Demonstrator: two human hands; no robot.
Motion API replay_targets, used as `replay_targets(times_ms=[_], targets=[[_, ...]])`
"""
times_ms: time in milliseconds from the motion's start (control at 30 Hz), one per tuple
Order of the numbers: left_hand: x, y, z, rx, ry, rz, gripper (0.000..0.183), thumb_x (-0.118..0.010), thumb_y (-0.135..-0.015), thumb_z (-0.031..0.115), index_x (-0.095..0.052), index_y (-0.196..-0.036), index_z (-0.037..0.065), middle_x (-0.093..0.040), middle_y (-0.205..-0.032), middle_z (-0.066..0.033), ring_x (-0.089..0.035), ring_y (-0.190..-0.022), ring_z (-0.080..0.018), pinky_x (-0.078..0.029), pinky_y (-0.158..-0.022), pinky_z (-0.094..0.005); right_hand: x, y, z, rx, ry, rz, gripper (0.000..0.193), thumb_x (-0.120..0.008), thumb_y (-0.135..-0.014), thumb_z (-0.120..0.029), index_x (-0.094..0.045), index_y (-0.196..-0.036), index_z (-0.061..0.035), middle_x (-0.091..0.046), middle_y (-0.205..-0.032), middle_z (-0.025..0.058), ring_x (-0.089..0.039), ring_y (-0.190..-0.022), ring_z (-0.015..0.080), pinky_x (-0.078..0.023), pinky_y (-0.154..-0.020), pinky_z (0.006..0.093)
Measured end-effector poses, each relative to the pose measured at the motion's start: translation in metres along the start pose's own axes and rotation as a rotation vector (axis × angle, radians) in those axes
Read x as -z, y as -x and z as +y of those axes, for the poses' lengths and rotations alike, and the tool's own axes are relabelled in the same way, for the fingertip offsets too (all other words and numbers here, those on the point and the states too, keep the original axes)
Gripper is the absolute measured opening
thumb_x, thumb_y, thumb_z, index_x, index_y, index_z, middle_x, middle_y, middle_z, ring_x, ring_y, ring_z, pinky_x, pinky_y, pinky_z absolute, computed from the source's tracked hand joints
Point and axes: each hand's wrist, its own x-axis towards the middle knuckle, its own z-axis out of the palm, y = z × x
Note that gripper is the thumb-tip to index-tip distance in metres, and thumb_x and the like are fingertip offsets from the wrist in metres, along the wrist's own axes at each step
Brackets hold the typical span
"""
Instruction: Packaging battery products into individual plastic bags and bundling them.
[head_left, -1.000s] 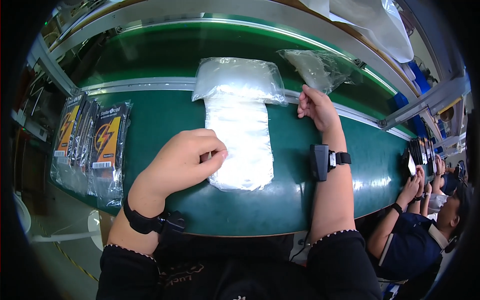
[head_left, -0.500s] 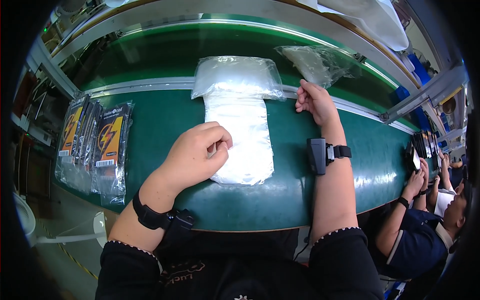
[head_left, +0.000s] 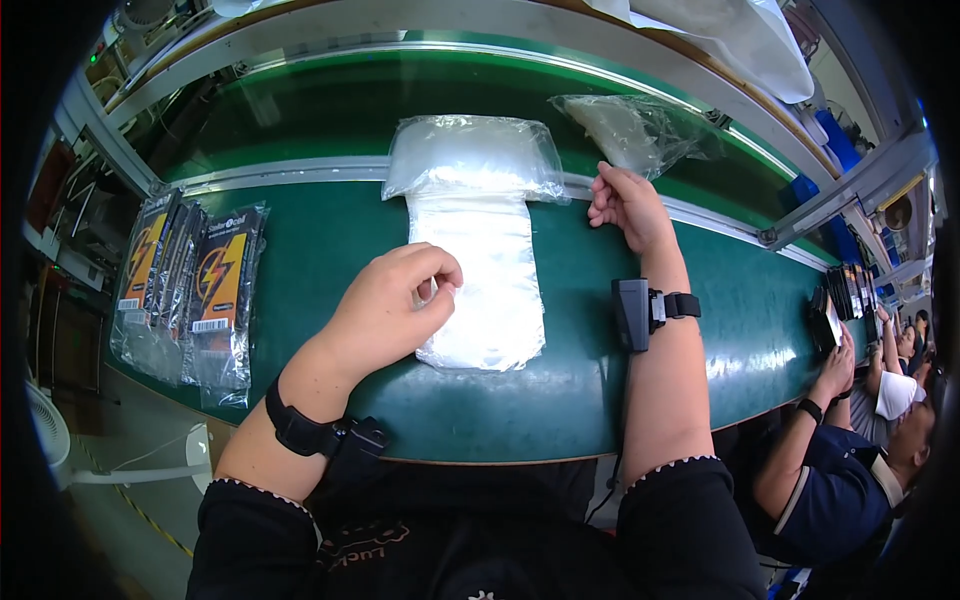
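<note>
A stack of clear, flat plastic bags [head_left: 490, 290] lies on the green table before me. Its far end is under a larger clear plastic bag [head_left: 475, 150] filled with whitish sheets. My left hand [head_left: 405, 300] is at the left side of the stack, with thumb and fingers curled together in a pinch. Whatever those fingertips hold, if anything, is hidden or too thin to make out. To the right, my right hand [head_left: 630, 205] hovers with its fingers loosely curled in and nothing seen in them. Just beyond it is a crumpled clear bag [head_left: 635, 130].
Several black and orange packages in clear sleeves [head_left: 220, 280] lie at the left of the table [head_left: 500, 420]. A metal rail [head_left: 290, 173] runs along the back, below a shelf. At far right, a co-worker's hands [head_left: 835, 365] hold a dark item near a row of dark packages.
Both my hands stay almost in place. At far right, the co-worker's hands have shifted slightly, and a person in a white cap behind them has moved further into view.
</note>
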Motion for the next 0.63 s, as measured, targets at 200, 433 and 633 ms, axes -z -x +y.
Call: replay_targets(times_ms=[200, 433, 633], targets=[[0.0024, -0.0009, -0.0011, 0.160, 0.023, 0.107, 0.009, -0.055, -0.079, 0.002, -0.056, -0.088, 0.001, -0.057, -0.076, -0.0091, -0.053, -0.064, -0.0161, -0.044, -0.060, -0.0278, 0.0007, 0.0013, -0.0007, -0.004, 0.009, 0.010, 0.028, -0.053, -0.092, -0.027, -0.055, -0.080, -0.0016, -0.054, -0.061, 0.0042, -0.058, -0.053, 0.0157, -0.051, -0.049, 0.0263], [-0.0007, -0.0007, -0.0025, 0.038, 0.049, 0.169, 0.015, -0.059, -0.080, 0.004, -0.054, -0.093, 0.001, -0.055, -0.080, -0.0082, -0.052, -0.068, -0.0160, -0.044, -0.063, -0.0278, -0.0016, -0.0002, 0.0005, 0.000, 0.006, 0.007, 0.029, -0.054, -0.092, -0.028, -0.055, -0.081, -0.0009, -0.054, -0.061, 0.0047, -0.058, -0.053, 0.0159, -0.051, -0.048, 0.0262], [0.0010, -0.0013, -0.0001, 0.059, 0.061, 0.026, 0.021, -0.064, -0.079, 0.008, -0.056, -0.098, 0.002, -0.057, -0.085, -0.0075, -0.053, -0.073, -0.0169, -0.045, -0.069, -0.0282, 0.0012, 0.0002, 0.0007, -0.004, 0.031, 0.021, 0.029, -0.054, -0.092, -0.028, -0.056, -0.082, -0.0012, -0.055, -0.062, 0.0046, -0.059, -0.053, 0.0165, -0.051, -0.049, 0.0263]])
